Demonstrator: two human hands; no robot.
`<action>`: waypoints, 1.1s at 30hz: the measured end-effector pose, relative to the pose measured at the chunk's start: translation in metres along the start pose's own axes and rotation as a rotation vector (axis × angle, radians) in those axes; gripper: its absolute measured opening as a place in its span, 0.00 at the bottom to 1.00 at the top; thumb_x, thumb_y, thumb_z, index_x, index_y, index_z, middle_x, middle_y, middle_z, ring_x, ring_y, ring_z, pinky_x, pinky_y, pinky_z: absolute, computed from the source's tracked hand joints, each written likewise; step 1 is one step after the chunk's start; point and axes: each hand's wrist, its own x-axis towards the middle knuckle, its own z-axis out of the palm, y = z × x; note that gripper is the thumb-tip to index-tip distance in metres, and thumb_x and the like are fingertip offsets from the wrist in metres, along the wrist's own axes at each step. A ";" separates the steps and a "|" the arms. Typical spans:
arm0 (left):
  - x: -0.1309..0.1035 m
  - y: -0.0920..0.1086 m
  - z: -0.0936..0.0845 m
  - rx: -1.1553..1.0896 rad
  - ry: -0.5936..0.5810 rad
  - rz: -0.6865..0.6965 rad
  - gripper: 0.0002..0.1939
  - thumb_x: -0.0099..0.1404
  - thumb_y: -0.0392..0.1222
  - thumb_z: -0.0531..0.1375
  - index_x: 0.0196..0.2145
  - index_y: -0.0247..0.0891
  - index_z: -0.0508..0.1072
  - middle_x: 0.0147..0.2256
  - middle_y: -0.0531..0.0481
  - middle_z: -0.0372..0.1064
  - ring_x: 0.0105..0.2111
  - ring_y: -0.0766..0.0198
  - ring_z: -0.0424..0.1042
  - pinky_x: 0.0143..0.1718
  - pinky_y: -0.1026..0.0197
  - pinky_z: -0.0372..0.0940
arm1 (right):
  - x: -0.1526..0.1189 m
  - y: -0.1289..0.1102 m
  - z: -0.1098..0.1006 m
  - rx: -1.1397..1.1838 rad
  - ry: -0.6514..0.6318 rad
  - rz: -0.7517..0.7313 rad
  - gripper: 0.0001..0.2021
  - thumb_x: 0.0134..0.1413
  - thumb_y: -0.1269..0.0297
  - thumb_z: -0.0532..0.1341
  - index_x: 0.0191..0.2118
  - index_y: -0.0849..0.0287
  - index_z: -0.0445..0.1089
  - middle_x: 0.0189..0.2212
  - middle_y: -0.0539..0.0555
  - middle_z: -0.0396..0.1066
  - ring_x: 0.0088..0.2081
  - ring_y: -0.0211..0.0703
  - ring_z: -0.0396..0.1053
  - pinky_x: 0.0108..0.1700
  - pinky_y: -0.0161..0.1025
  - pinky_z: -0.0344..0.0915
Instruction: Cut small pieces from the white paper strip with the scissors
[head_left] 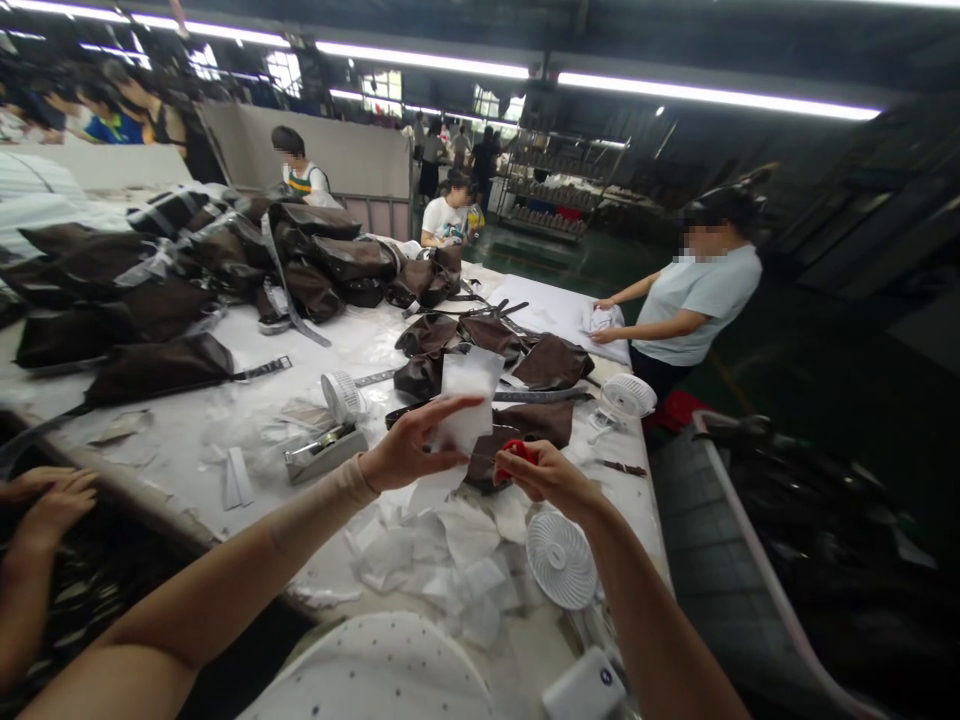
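1. Holds the white sheet (471, 374) aloft over the worktable (193, 432), in line with the nearer brown pieces (559, 360), with thumb and forefinger of the left hand (409, 440) spread across it; cannot tell the exact contact of the other, hidden fingers
2. Clasps a red-handled tool (519, 450) in the curled fingers of the right hand (547, 472), near the sheet's lower part, with a thin shaft pointing toward the left thumb; cannot tell the kind of tool
3. Seems partway through work on this sheet, with sheet and tool both raised; cannot tell any cut or join at this size
4. Leaves many loose sheets (457, 545) lying unheld below, crumpled and overlapping; cannot tell used from unused
5. Shows thin, cloudy, squarish material in the raised sheet, against smooth, faintly glossy, leather-like skins in the brown pieces and the slumped heap (157, 310)
6. Includes a long, flat grey strap (307, 328), a round, ribbed fan (562, 560) and a boxy tape dispenser (326, 454)
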 end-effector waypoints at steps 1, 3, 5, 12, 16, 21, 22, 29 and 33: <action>0.000 0.000 0.001 -0.003 -0.002 -0.003 0.34 0.58 0.42 0.66 0.61 0.37 0.61 0.58 0.39 0.63 0.58 0.53 0.63 0.59 0.57 0.59 | 0.000 0.000 0.000 0.007 0.004 0.003 0.24 0.50 0.43 0.62 0.26 0.65 0.74 0.12 0.42 0.46 0.15 0.28 0.39 0.16 0.32 0.37; 0.000 -0.001 0.002 -0.012 0.002 -0.016 0.35 0.58 0.42 0.66 0.61 0.36 0.61 0.59 0.39 0.62 0.58 0.52 0.63 0.58 0.57 0.61 | -0.001 0.001 -0.001 0.017 0.013 0.010 0.24 0.50 0.43 0.62 0.26 0.65 0.73 0.12 0.41 0.46 0.15 0.27 0.39 0.16 0.32 0.36; 0.001 -0.001 0.003 -0.024 0.005 -0.032 0.35 0.58 0.43 0.66 0.61 0.36 0.61 0.59 0.38 0.61 0.58 0.52 0.63 0.58 0.56 0.61 | -0.002 0.000 -0.002 0.029 0.019 0.017 0.24 0.49 0.43 0.63 0.26 0.65 0.73 0.12 0.41 0.46 0.15 0.27 0.39 0.16 0.31 0.36; -0.001 0.001 0.005 -0.072 0.020 -0.107 0.39 0.56 0.43 0.67 0.62 0.38 0.59 0.60 0.39 0.61 0.58 0.51 0.63 0.57 0.55 0.62 | -0.005 -0.002 -0.005 0.058 0.051 0.034 0.24 0.48 0.43 0.64 0.26 0.65 0.73 0.13 0.41 0.48 0.16 0.27 0.40 0.17 0.31 0.36; -0.001 0.001 0.006 -0.165 0.013 -0.127 0.41 0.56 0.42 0.68 0.64 0.40 0.56 0.62 0.39 0.56 0.60 0.50 0.60 0.55 0.57 0.64 | -0.003 -0.001 -0.003 0.076 0.028 0.033 0.24 0.48 0.43 0.63 0.26 0.65 0.73 0.12 0.41 0.47 0.16 0.27 0.38 0.17 0.31 0.35; -0.001 0.001 0.006 -0.211 0.009 -0.127 0.44 0.55 0.43 0.68 0.65 0.40 0.53 0.64 0.37 0.51 0.61 0.48 0.58 0.55 0.55 0.65 | -0.003 -0.002 -0.008 0.078 0.028 0.022 0.24 0.48 0.43 0.63 0.26 0.65 0.72 0.13 0.41 0.47 0.16 0.27 0.38 0.17 0.31 0.35; -0.001 0.001 0.006 -0.211 0.011 -0.128 0.44 0.55 0.43 0.68 0.65 0.40 0.52 0.64 0.38 0.51 0.61 0.48 0.58 0.55 0.55 0.65 | -0.003 -0.002 -0.010 0.077 0.033 0.021 0.24 0.48 0.43 0.63 0.27 0.65 0.72 0.13 0.41 0.47 0.16 0.27 0.38 0.17 0.31 0.35; 0.000 0.003 0.006 -0.229 -0.024 -0.139 0.46 0.55 0.41 0.68 0.66 0.42 0.50 0.66 0.40 0.47 0.62 0.48 0.56 0.53 0.59 0.66 | 0.000 -0.003 -0.008 0.027 -0.017 -0.009 0.25 0.49 0.42 0.62 0.26 0.65 0.72 0.13 0.42 0.48 0.16 0.27 0.40 0.17 0.31 0.36; 0.002 0.004 0.009 -0.202 -0.028 -0.105 0.46 0.55 0.41 0.68 0.66 0.38 0.50 0.66 0.38 0.47 0.63 0.47 0.53 0.55 0.59 0.64 | 0.005 -0.007 -0.001 0.020 -0.049 -0.032 0.24 0.51 0.43 0.61 0.26 0.64 0.72 0.13 0.41 0.46 0.16 0.27 0.39 0.17 0.31 0.36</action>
